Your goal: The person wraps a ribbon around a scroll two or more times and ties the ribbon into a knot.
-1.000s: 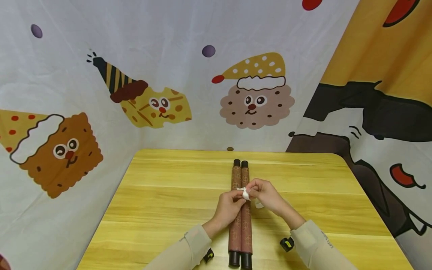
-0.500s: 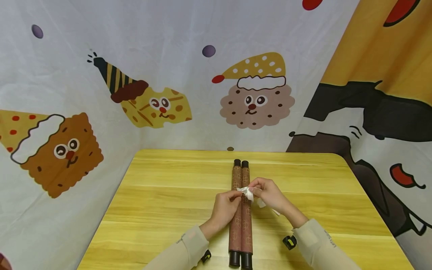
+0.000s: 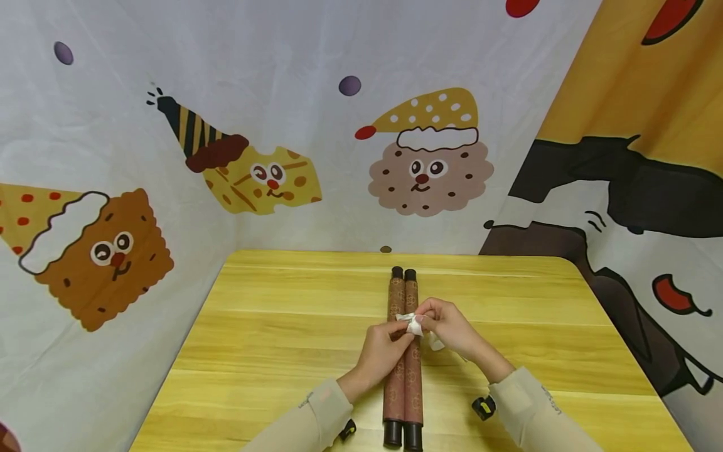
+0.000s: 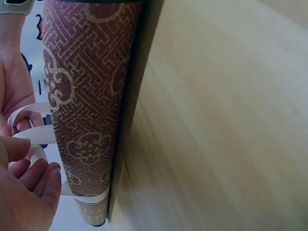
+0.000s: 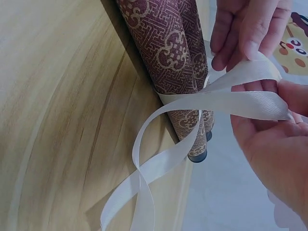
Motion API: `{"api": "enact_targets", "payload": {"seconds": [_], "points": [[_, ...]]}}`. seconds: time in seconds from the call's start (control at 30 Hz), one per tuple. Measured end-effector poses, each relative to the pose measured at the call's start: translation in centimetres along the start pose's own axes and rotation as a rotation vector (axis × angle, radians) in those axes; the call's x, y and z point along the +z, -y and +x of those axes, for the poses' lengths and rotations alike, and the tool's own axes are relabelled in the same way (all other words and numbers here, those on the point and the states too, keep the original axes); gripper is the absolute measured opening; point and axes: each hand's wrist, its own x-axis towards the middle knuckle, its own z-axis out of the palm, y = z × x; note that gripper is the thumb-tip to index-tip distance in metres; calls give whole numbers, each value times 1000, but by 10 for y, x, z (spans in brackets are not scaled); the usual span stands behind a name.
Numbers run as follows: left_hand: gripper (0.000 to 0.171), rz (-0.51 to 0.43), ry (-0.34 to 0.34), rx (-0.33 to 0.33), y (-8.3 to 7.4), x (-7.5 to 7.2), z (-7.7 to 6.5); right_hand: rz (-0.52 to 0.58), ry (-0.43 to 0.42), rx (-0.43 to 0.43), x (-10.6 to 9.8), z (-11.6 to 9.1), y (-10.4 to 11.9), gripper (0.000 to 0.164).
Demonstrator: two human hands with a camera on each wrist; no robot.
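Both forearms reach in from the near edge of the table (image 3: 271, 333) and angle inward, so the hands meet over two rolls (image 3: 413, 376) lying side by side, lengthwise, near the middle of the tabletop, their dark ends pointing toward and away from the person. The left hand (image 3: 377, 351) comes in from the left, a little nearer the person, its thumb and forefinger closed on the white ribbon (image 5: 240, 104) in a light pinch. The right hand (image 3: 449, 328) arches in from the right, knuckles bent, thumb and fingers pinching another part of that ribbon, the fingertips almost meeting the left ones. The ribbon passes round the rolls beneath the hands, and its loose lengths hang in curves on the right side, below the right hand
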Motion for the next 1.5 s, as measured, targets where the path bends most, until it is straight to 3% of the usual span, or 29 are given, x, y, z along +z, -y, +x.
{"api": "enact_targets", "payload": {"seconds": [0.13, 0.27, 0.43, 0.53, 0.63, 0.77, 1.0, 1.5], "points": [[11, 8, -15, 1, 4, 0, 1, -3, 1, -13, 1, 0, -3, 7], [8, 16, -32, 46, 8, -2, 0, -17, -15, -24, 1, 0, -4, 6], [5, -55, -56, 88, -3, -8, -3, -31, -28, -33, -1, 0, -7, 6], [5, -110, -58, 50, -19, -14, -5, -50, -29, -29, -3, -1, -7, 8], [7, -158, -53, -48, -34, -21, -6, -68, -26, -19, -5, -2, -7, 10], [12, -230, -32, -152, -40, -29, -5, -63, -8, -19, -6, -5, 2, 12], [13, -263, -23, -172, -37, -36, -2, -63, 13, -28, -6, -15, 27, 13], [7, -298, -48, -183, -28, -58, 1, -89, -17, -8, -17, -19, 25, 14]]}}
